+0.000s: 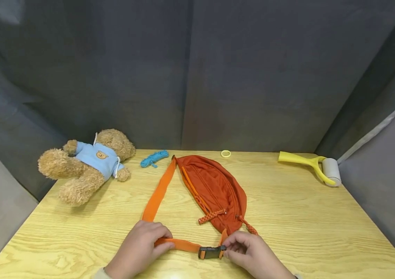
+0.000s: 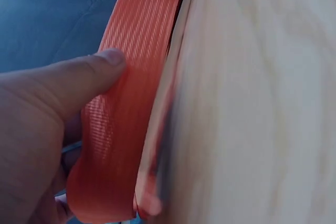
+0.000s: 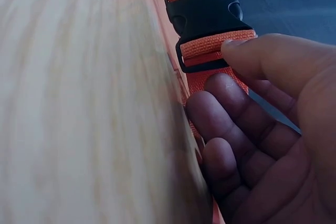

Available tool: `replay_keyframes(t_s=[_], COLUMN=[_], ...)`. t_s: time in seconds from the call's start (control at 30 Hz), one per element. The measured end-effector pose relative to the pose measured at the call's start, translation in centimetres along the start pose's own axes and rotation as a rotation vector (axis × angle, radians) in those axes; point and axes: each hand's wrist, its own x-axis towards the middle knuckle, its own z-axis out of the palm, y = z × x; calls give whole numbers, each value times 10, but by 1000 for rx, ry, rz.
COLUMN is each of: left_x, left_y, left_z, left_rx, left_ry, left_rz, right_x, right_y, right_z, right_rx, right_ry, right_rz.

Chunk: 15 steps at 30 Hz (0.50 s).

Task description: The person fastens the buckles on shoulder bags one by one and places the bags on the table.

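A red waist bag [image 1: 215, 190] lies on the table with its orange strap [image 1: 159, 193] looped toward the near edge. My left hand [image 1: 141, 245] holds the strap; in the left wrist view the thumb lies on the webbing [image 2: 128, 98] and the fingers are behind it. The black side-release buckle [image 1: 211, 252] is fastened, its two halves joined. With curled fingers, my right hand [image 1: 253, 252] pinches the buckle's right end, the thumb over the webbing there in the right wrist view. Braided zipper pulls [image 1: 212, 216] hang from the bag.
On the wood-grain table [image 1: 298, 224], a teddy bear [image 1: 96, 162] in a blue hoodie lies at the left. Behind the bag are a blue cord bundle [image 1: 154, 158] and a pale yellow ring [image 1: 225, 151]. A yellow-handled roller [image 1: 310, 166] lies far right. Grey curtains [image 1: 253, 77] enclose the table.
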Motion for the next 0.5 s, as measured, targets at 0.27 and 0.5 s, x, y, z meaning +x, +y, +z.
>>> replay_keyframes(t_s=[0.27, 0.5], left_x=[-3, -6], left_y=[-10, -19], left_z=[-3, -10], left_rx=[67, 91], left_ry=[68, 60], left_rz=[23, 3], right_x=[-1, -1], right_y=[-3, -2], right_z=[-1, -3], right_rx=[-13, -14], right_ry=[3, 0], right_rz=[1, -3])
